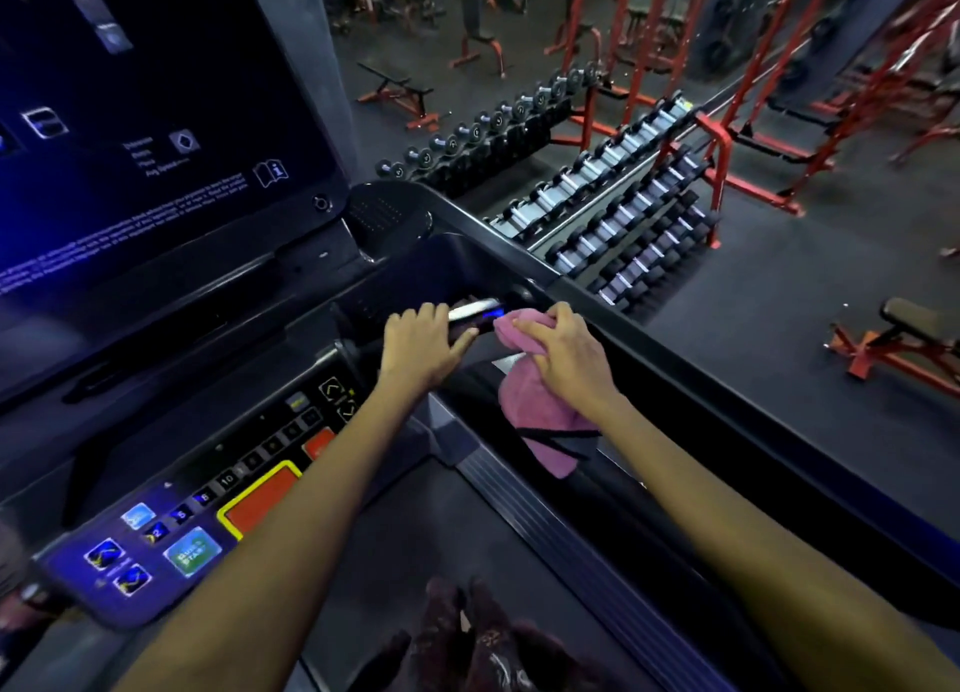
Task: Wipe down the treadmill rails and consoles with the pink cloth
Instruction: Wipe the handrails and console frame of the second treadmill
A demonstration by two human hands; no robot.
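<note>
I stand on a dark treadmill. Its console with a lit screen fills the upper left, and a button panel lies below it. My left hand grips a short dark handlebar grip with a shiny sensor strip, just right of the console. My right hand holds the bunched pink cloth right beside that grip; most of the cloth hangs down below the hand. The black right side rail runs diagonally from the console toward the lower right.
The treadmill belt and a ribbed side step lie below my arms. Beyond the rail stand dumbbell racks, red frames and a bench on a dark floor. Patterned clothing shows at the bottom.
</note>
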